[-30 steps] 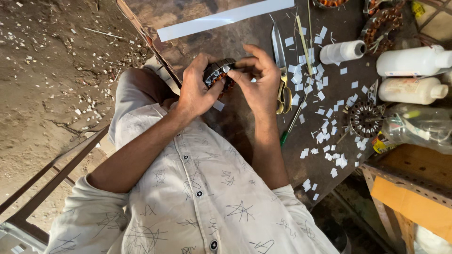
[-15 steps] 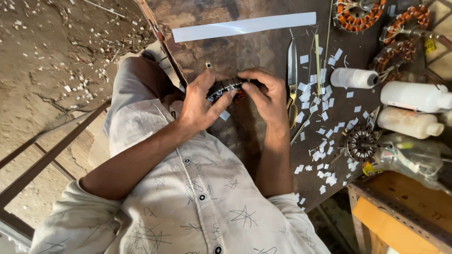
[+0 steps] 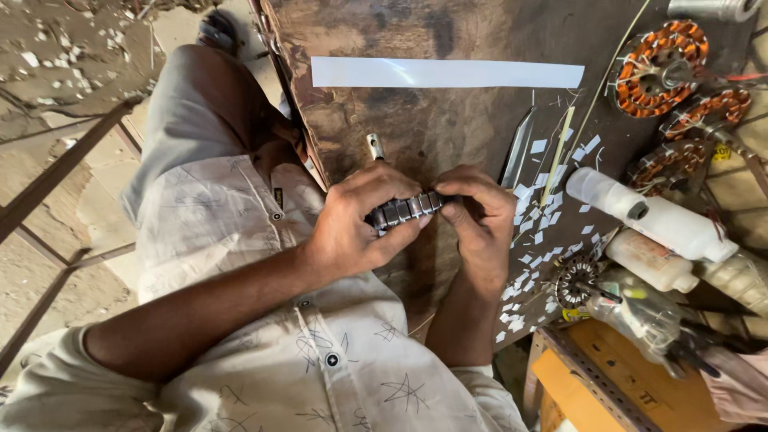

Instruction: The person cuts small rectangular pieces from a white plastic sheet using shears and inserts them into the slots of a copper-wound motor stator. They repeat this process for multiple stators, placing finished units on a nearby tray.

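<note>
1. You hold a small dark slotted metal core (image 3: 406, 210) between both hands, just above the near edge of the brown workbench (image 3: 448, 128), at the middle of the scene.
2. Your left hand (image 3: 360, 224) wraps around the core's left end, fingers curled tight over the top and thumb underneath.
3. Your right hand (image 3: 480, 216) pinches the core's right end, fingertips closed against its rim.
4. Just beyond the left hand, a short metal pin (image 3: 374, 146) lies on the bench.
5. Farther off, a long white strip (image 3: 448, 74) lies flat across the bench.
6. To the right of your right hand, small white paper scraps (image 3: 544, 208) are scattered, with a thin blade (image 3: 518, 148) and a pale stick (image 3: 558, 154) lying among them.
7. Farther right lie two white plastic bottles (image 3: 648, 216) on their sides, one beside the other.
8. At the far right, three copper-wound coils (image 3: 664, 68) rest close together.
9. Near the bottles sits a small toothed metal wheel (image 3: 576, 282), beside the orange shelf (image 3: 608, 376).
</note>
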`<action>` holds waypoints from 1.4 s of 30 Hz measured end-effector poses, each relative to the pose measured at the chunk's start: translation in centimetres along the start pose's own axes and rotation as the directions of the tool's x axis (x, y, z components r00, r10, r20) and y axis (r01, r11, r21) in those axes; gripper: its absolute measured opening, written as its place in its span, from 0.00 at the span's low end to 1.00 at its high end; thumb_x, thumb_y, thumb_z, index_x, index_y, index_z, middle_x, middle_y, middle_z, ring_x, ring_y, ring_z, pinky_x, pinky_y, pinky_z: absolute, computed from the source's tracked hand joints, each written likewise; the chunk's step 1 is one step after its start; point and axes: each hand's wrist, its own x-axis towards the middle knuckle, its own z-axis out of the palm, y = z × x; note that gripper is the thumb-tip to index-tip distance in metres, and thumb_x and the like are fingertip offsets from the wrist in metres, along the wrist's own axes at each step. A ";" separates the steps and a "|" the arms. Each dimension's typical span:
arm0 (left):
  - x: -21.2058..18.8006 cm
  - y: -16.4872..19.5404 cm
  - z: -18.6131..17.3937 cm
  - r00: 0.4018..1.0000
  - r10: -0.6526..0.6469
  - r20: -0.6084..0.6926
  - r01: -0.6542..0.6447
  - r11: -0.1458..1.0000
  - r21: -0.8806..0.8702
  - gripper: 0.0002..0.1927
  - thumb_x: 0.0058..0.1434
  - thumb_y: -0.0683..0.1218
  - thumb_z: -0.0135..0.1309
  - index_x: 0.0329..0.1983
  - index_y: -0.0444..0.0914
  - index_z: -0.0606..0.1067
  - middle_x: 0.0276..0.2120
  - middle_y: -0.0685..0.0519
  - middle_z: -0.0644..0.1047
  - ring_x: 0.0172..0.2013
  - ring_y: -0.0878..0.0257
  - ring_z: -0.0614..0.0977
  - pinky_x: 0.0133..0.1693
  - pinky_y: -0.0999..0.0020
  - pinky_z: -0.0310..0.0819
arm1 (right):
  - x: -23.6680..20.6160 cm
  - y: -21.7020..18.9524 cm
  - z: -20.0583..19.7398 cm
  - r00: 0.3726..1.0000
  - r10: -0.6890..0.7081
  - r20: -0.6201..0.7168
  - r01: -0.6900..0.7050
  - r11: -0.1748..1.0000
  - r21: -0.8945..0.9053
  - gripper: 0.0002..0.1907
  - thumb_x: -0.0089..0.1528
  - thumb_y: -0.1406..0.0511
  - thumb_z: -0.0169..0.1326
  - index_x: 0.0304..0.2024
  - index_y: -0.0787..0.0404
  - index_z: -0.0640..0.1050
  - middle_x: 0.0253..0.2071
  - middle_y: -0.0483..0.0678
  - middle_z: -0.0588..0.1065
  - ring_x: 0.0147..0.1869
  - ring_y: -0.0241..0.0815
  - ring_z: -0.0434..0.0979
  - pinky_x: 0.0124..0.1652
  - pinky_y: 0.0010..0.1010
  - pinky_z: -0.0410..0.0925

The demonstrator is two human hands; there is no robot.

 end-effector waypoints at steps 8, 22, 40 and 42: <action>0.2 -0.6 -0.1 0.996 0.089 0.020 -0.091 0.983 0.159 0.15 0.60 0.44 0.64 0.46 0.33 0.75 0.41 0.47 0.79 0.44 0.51 0.84 0.55 0.54 0.79 | 0.7 1.1 0.2 0.994 -0.071 0.085 0.062 0.992 0.114 0.20 0.58 0.57 0.70 0.41 0.66 0.81 0.40 0.51 0.78 0.45 0.46 0.74 0.50 0.36 0.67; 0.0 -0.9 -0.1 0.998 0.040 0.041 -0.044 0.994 0.102 0.15 0.59 0.44 0.65 0.46 0.34 0.76 0.44 0.47 0.80 0.47 0.53 0.84 0.63 0.48 0.75 | 0.5 3.3 0.0 0.997 -0.055 0.052 0.041 0.970 0.241 0.17 0.53 0.58 0.73 0.35 0.63 0.82 0.33 0.48 0.76 0.41 0.43 0.75 0.42 0.32 0.66; 0.1 0.3 1.2 0.993 -0.009 0.122 -0.038 0.926 0.375 0.18 0.67 0.44 0.59 0.52 0.32 0.66 0.43 0.40 0.74 0.42 0.41 0.79 0.44 0.50 0.75 | -1.0 3.6 1.3 0.986 -0.038 -0.163 0.089 0.943 0.319 0.17 0.58 0.70 0.65 0.49 0.68 0.79 0.51 0.50 0.76 0.58 0.45 0.75 0.58 0.31 0.68; 0.4 0.6 1.5 0.991 -0.075 0.113 0.029 0.931 0.363 0.19 0.66 0.45 0.60 0.52 0.32 0.65 0.42 0.41 0.74 0.39 0.45 0.80 0.40 0.53 0.76 | -2.7 2.8 2.1 0.921 -0.131 -0.367 0.092 0.988 -0.123 0.15 0.61 0.72 0.61 0.50 0.68 0.78 0.51 0.51 0.78 0.54 0.44 0.77 0.54 0.31 0.70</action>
